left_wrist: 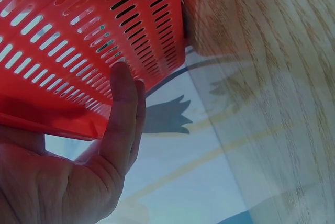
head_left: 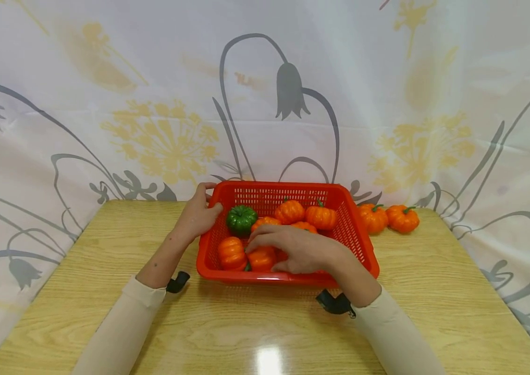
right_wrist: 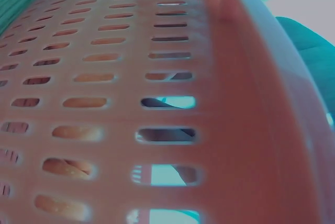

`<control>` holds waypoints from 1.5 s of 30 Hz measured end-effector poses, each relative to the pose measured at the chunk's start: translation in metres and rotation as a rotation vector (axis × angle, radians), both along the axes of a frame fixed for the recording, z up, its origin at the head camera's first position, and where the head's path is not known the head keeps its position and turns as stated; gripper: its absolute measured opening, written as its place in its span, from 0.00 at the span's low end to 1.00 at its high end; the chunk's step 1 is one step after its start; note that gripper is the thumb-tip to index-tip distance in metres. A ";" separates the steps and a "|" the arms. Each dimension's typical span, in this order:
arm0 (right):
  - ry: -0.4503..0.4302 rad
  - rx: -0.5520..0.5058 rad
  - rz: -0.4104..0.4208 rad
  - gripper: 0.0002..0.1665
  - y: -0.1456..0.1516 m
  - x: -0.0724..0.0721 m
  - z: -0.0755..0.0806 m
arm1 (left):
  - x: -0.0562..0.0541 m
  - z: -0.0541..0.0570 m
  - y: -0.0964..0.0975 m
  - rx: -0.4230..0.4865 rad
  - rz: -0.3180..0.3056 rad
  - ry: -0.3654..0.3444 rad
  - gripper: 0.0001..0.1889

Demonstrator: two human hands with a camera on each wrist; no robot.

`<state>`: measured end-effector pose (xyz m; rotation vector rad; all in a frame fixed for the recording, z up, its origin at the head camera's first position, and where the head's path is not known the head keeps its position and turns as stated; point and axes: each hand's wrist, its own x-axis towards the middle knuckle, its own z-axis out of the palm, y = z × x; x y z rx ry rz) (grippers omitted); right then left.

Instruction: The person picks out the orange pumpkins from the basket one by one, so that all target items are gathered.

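Observation:
A red plastic basket (head_left: 288, 278) with slotted walls holds several small orange pumpkins (head_left: 321, 217) and a green pumpkin (head_left: 242, 220). My left hand (head_left: 199, 213) grips the basket's rim at its far left corner. In the left wrist view, fingers (left_wrist: 123, 111) of that hand lie along the outside of the slotted wall. My right hand (head_left: 299, 247) reaches over the near rim into the basket, its fingers and thumb curved round an orange pumpkin (head_left: 262, 259) near the front. Basket wall fills the right wrist view and hides most of that hand.
Two more orange pumpkins (head_left: 403, 219) sit on the wooden table (head_left: 227, 333), just right of the basket. Behind the table hangs a pale cloth (head_left: 255, 130) printed with grey and yellow flowers. Another orange pumpkin (head_left: 232, 253) lies in the basket's front left corner.

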<state>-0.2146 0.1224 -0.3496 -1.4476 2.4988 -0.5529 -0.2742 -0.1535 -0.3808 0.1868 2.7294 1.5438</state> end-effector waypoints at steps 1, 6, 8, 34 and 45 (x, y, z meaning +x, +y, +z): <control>-0.002 -0.005 -0.002 0.30 0.000 0.000 0.000 | 0.000 0.000 0.000 0.000 0.000 0.000 0.32; -0.013 -0.018 -0.005 0.29 0.001 0.000 0.001 | 0.001 0.000 -0.001 -0.001 -0.004 -0.003 0.32; -0.007 -0.021 0.002 0.30 0.002 0.001 0.001 | 0.001 0.000 -0.001 -0.001 -0.004 -0.002 0.32; 0.041 -0.095 0.038 0.28 0.021 0.003 0.006 | 0.001 0.002 -0.001 -0.014 -0.006 -0.006 0.31; 0.024 -0.099 -0.022 0.27 0.031 0.006 0.008 | 0.001 0.000 -0.001 -0.004 -0.012 -0.005 0.31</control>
